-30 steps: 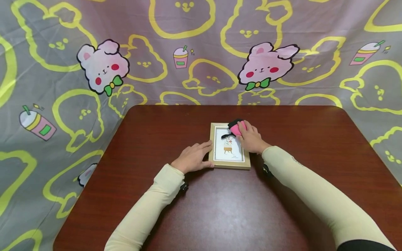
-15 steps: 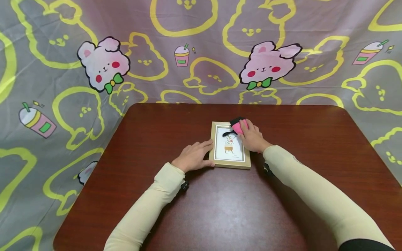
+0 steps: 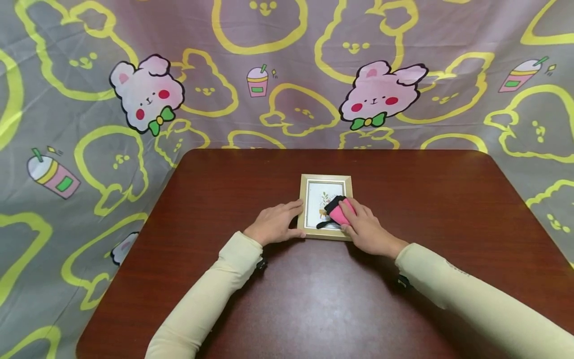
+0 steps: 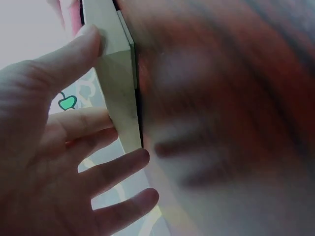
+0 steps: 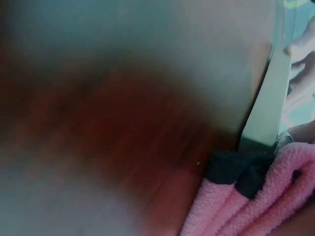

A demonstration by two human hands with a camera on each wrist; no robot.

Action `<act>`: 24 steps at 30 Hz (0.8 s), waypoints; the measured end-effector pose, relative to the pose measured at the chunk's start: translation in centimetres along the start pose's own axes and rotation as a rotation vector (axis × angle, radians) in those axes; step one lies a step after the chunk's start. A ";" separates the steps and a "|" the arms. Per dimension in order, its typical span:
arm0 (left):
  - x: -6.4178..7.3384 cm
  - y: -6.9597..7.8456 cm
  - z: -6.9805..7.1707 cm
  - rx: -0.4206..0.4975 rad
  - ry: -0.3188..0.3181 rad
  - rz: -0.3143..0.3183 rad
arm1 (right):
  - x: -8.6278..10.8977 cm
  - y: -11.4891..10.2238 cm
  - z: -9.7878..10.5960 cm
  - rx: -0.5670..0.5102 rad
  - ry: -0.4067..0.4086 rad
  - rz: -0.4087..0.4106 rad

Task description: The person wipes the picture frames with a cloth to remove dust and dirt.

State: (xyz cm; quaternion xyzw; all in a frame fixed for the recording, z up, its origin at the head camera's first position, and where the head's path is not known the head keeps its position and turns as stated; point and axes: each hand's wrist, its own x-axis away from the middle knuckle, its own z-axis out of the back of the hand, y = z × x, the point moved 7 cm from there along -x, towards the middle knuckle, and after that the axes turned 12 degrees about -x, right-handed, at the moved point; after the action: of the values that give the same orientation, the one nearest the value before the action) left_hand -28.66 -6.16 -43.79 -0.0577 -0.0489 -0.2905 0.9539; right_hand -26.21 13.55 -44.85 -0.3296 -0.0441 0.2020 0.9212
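A picture frame (image 3: pixel 326 177) with a pale wood-coloured border and a plant print lies flat on the table. My left hand (image 3: pixel 274 225) rests against its left side, thumb at the near corner. In the left wrist view, that hand's fingers (image 4: pixel 115 164) are spread along the side of the frame (image 4: pixel 120 83). With my right hand (image 3: pixel 371 233) I grip a bunched pink cloth (image 3: pixel 343 211) with black edging, pressed on the lower right of the glass. The right wrist view shows the fluffy folds of the cloth (image 5: pixel 219 204) beside the frame's edge (image 5: pixel 268 105).
The dark brown table (image 3: pixel 242 179) has rounded far corners. A cartoon-print curtain (image 3: pixel 296 60) hangs behind it and along its sides. A black wrist camera (image 3: pixel 403 281) sits under the right sleeve.
My right hand has drawn the cloth from the frame's upper right down toward its near right part, uncovering the top. My left hand stays against the frame's left side.
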 end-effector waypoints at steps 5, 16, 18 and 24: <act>-0.2 -0.1 0.0 -0.023 0.030 -0.013 | 1.1 -0.6 -0.1 0.013 -0.012 0.016; -0.1 0.0 0.0 -0.026 0.079 -0.036 | -0.5 0.2 0.7 0.019 0.035 0.017; -0.1 0.0 -0.1 -0.029 0.070 -0.032 | -1.4 0.6 0.9 0.020 0.035 0.010; -0.1 -0.1 -0.2 -0.008 0.030 -0.019 | -4.9 2.4 1.4 0.025 0.012 -0.073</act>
State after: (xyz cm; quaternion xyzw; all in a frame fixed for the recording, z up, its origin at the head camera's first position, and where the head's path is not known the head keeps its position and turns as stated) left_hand -28.81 -6.17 -43.98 -0.0566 -0.0338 -0.3006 0.9515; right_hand -31.83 14.12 -45.03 -0.3176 -0.0483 0.1667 0.9322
